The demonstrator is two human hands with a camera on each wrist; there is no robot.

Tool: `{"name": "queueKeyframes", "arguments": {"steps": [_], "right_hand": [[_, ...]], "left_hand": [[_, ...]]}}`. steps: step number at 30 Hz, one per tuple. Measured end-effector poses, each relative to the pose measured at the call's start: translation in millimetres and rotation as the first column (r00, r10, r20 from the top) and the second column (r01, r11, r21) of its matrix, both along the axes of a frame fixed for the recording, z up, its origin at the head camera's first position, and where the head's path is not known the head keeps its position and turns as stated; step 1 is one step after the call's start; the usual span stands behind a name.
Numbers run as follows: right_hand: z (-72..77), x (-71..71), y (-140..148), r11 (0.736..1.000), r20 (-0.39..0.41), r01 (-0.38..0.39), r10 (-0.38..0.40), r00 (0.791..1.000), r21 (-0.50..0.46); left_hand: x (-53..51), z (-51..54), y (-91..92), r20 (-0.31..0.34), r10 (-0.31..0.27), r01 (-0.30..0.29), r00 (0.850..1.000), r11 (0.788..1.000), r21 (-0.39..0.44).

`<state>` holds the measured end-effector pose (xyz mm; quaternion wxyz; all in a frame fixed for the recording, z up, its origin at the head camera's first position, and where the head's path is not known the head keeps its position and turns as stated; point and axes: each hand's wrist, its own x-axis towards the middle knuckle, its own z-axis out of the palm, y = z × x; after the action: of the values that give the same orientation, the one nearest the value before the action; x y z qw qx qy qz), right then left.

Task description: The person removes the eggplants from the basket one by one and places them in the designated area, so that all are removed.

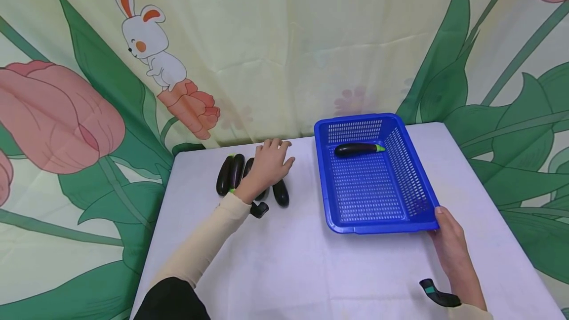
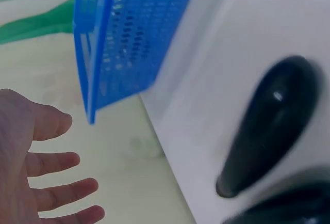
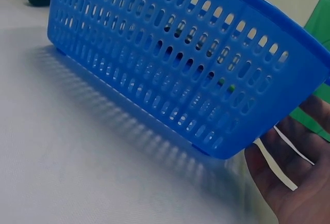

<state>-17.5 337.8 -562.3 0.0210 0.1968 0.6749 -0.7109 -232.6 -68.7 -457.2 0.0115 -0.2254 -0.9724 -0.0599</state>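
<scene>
My left hand hovers above the group of eggplants, its fingers spread and holding nothing. Beneath and beside it lie several dark eggplants, one at the left end and another to the right of the wrist; the hand partly hides those between. In the left wrist view the palm faces away from a blurred eggplant. My right hand grips the near right corner of a blue plastic basket, thumb at the rim. Inside the basket, toward its far end, lies one eggplant with a green stem.
A white cloth covers the table. Behind the table hangs a curtain printed with tulips, leaves and a rabbit. Dark straps with small mounts sit on both wrists.
</scene>
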Motion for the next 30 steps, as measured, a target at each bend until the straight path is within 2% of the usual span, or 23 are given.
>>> {"name": "queueKeyframes", "arguments": {"steps": [5, 13, 19, 30], "right_hand": [[0.1, -0.5, 0.3, 1.000, 0.002, 0.004, -0.004, 1.000, -0.007], [-0.9, -0.8, -0.2, 1.000, -0.015, 0.007, -0.007, 1.000, -0.014], [-0.2, -0.5, -1.5, 1.000, -0.007, 0.008, -0.009, 1.000, -0.029], [-2.1, 1.1, -0.8, 0.997, -0.070, 0.003, -0.009, 0.997, -0.083]], "left_hand": [[-0.7, 3.5, 22.1, 0.018, -0.034, 0.034, 0.999, 0.999, 0.010], [-1.8, 9.0, 60.7, 0.089, -0.089, 0.088, 0.992, 0.996, 0.015], [-2.9, 12.4, 86.8, 0.144, -0.116, 0.106, 0.983, 0.992, 0.073], [-4.8, 8.5, 127.4, 0.207, -0.162, 0.128, 0.965, 0.977, 0.172]]}}
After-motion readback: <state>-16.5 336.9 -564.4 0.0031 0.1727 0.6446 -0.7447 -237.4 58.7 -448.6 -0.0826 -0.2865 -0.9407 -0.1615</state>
